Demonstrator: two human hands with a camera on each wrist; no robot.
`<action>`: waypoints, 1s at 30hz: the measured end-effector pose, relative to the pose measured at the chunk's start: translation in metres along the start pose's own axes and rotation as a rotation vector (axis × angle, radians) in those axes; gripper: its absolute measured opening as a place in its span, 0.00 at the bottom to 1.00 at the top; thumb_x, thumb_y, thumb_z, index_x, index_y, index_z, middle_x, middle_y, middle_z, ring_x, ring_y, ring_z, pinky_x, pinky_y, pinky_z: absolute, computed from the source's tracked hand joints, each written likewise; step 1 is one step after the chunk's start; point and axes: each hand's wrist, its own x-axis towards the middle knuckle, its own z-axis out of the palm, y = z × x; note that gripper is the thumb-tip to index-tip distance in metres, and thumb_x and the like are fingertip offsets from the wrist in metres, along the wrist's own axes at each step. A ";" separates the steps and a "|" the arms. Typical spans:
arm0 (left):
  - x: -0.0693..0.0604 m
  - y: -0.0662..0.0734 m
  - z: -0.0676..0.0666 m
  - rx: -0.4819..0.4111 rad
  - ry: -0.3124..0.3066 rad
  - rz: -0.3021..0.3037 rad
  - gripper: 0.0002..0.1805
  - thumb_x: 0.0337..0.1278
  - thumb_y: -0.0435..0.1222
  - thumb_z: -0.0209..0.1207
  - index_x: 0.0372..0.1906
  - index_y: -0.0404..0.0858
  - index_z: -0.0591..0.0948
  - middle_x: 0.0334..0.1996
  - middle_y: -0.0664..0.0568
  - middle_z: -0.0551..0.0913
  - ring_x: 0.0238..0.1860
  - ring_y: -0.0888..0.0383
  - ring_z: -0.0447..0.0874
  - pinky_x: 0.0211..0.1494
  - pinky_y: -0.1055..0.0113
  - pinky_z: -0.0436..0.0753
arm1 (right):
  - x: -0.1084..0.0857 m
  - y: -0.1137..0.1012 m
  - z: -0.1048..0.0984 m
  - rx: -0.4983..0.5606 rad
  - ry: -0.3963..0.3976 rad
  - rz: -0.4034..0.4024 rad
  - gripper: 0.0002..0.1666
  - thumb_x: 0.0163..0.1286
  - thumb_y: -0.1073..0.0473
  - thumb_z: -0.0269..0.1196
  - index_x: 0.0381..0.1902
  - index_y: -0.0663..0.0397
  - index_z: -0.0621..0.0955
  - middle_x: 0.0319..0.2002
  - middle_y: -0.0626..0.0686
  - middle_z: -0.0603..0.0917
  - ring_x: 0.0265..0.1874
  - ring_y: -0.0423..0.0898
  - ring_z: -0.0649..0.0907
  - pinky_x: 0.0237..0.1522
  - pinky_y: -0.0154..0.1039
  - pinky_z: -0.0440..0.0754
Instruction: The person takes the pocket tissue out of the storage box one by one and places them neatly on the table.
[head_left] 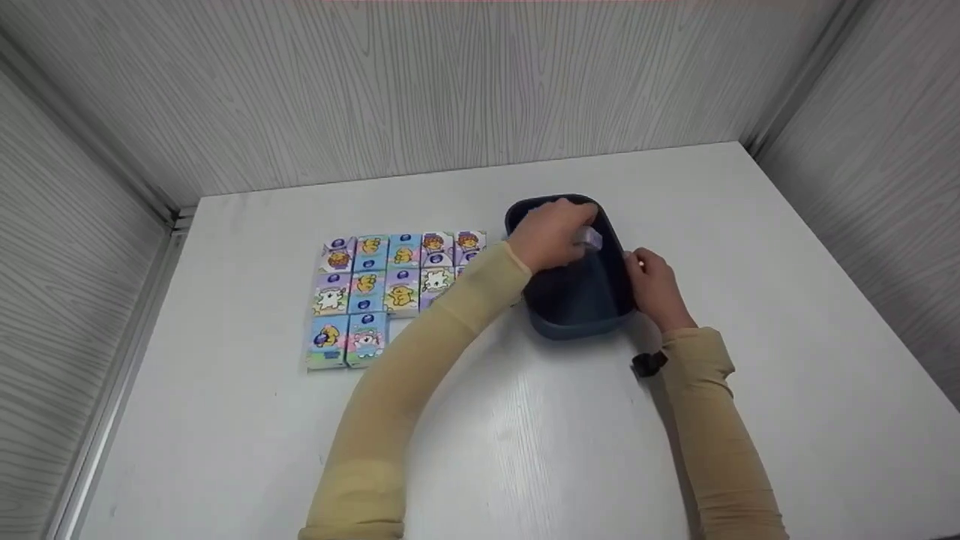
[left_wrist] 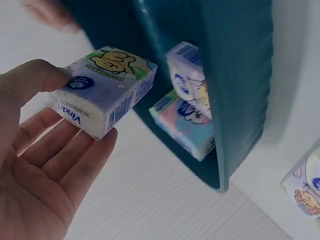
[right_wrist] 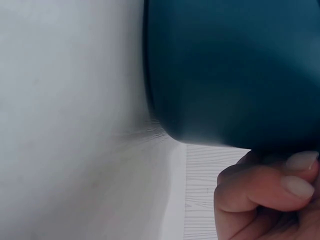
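My left hand (head_left: 553,234) reaches into the deep dark-blue bin (head_left: 577,328). Between thumb and fingers it holds a small pack of tissues (left_wrist: 105,90) with a bear printed on top. Two more tissue packs (left_wrist: 182,122) show inside the bin in the left wrist view. Beside the bin's right wall is my right hand (head_left: 656,289), apparently touching it. Its fingers (right_wrist: 260,192) are curled with nothing visible in them, and the thumb is hard to make out.
Several tissue packs (head_left: 367,337) lie in tight rows on the white table (head_left: 247,442), left of the bin. Grey wood-grained panels (head_left: 420,97) enclose the table at the back and sides. A small black object (head_left: 649,364) sits by the right wrist.
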 end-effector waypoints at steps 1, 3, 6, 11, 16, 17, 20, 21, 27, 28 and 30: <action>-0.007 -0.001 -0.005 -0.014 0.024 0.007 0.08 0.54 0.34 0.60 0.39 0.40 0.74 0.30 0.53 0.78 0.30 0.59 0.73 0.33 0.66 0.73 | 0.000 0.000 0.000 0.003 -0.004 0.004 0.22 0.78 0.50 0.44 0.33 0.62 0.72 0.29 0.56 0.73 0.27 0.48 0.73 0.30 0.39 0.71; -0.023 0.000 -0.016 -0.027 0.078 0.019 0.08 0.53 0.34 0.60 0.39 0.41 0.75 0.30 0.55 0.77 0.29 0.60 0.70 0.33 0.66 0.72 | -0.001 0.000 -0.001 0.010 -0.014 0.009 0.22 0.78 0.49 0.44 0.34 0.62 0.72 0.30 0.56 0.73 0.27 0.48 0.73 0.30 0.39 0.72; -0.052 0.002 -0.035 -0.027 0.159 0.028 0.10 0.55 0.35 0.59 0.43 0.41 0.77 0.31 0.56 0.79 0.31 0.60 0.70 0.36 0.66 0.73 | -0.001 -0.001 -0.005 0.007 -0.027 0.012 0.23 0.78 0.47 0.43 0.36 0.61 0.72 0.30 0.56 0.73 0.28 0.48 0.73 0.30 0.39 0.72; -0.094 0.005 -0.057 0.002 0.226 0.015 0.16 0.60 0.38 0.58 0.53 0.39 0.79 0.40 0.54 0.84 0.36 0.62 0.78 0.44 0.70 0.77 | 0.001 0.001 -0.016 -0.006 -0.007 0.000 0.23 0.78 0.47 0.43 0.33 0.61 0.70 0.29 0.56 0.71 0.28 0.49 0.71 0.30 0.40 0.70; -0.138 0.005 -0.057 0.055 0.293 0.047 0.16 0.60 0.36 0.59 0.52 0.37 0.79 0.44 0.50 0.85 0.39 0.60 0.83 0.45 0.71 0.80 | 0.003 0.005 -0.021 -0.011 0.009 -0.002 0.24 0.78 0.46 0.42 0.33 0.61 0.69 0.30 0.57 0.70 0.29 0.49 0.71 0.32 0.40 0.69; -0.148 0.004 -0.053 0.077 0.309 0.052 0.15 0.60 0.36 0.59 0.51 0.36 0.80 0.44 0.49 0.85 0.39 0.59 0.84 0.43 0.70 0.81 | 0.004 0.005 -0.021 -0.008 0.006 0.001 0.24 0.78 0.46 0.42 0.34 0.61 0.69 0.31 0.57 0.71 0.29 0.49 0.71 0.32 0.40 0.70; -0.180 0.002 -0.038 0.201 0.303 0.042 0.13 0.59 0.36 0.60 0.48 0.36 0.80 0.41 0.48 0.86 0.37 0.56 0.86 0.40 0.70 0.82 | 0.003 0.007 -0.019 -0.008 -0.003 0.001 0.24 0.78 0.45 0.42 0.35 0.61 0.70 0.31 0.57 0.72 0.29 0.49 0.72 0.31 0.39 0.71; -0.190 0.001 -0.032 0.248 0.287 0.040 0.13 0.59 0.36 0.61 0.47 0.35 0.80 0.40 0.47 0.86 0.36 0.55 0.86 0.39 0.69 0.82 | 0.003 0.007 -0.019 -0.007 -0.005 0.000 0.24 0.78 0.45 0.42 0.35 0.61 0.70 0.31 0.57 0.72 0.29 0.49 0.73 0.31 0.39 0.72; -0.232 -0.001 0.000 0.507 0.132 0.034 0.17 0.53 0.34 0.67 0.47 0.31 0.80 0.40 0.42 0.85 0.35 0.50 0.86 0.29 0.66 0.83 | 0.003 0.005 -0.020 -0.018 0.004 -0.010 0.24 0.78 0.46 0.42 0.34 0.62 0.71 0.28 0.56 0.71 0.26 0.48 0.72 0.28 0.38 0.71; -0.235 -0.001 0.003 0.538 0.114 0.035 0.18 0.51 0.33 0.68 0.47 0.30 0.80 0.41 0.41 0.85 0.37 0.49 0.86 0.29 0.65 0.83 | 0.002 0.004 -0.021 -0.021 0.005 -0.011 0.24 0.78 0.47 0.42 0.35 0.62 0.71 0.28 0.56 0.71 0.27 0.48 0.71 0.29 0.38 0.71; -0.240 0.000 0.009 0.596 0.066 0.040 0.19 0.49 0.31 0.69 0.48 0.30 0.80 0.41 0.40 0.84 0.40 0.48 0.85 0.31 0.63 0.84 | 0.002 0.003 -0.022 -0.028 0.008 -0.010 0.24 0.78 0.47 0.42 0.35 0.63 0.71 0.28 0.56 0.71 0.27 0.48 0.71 0.29 0.38 0.71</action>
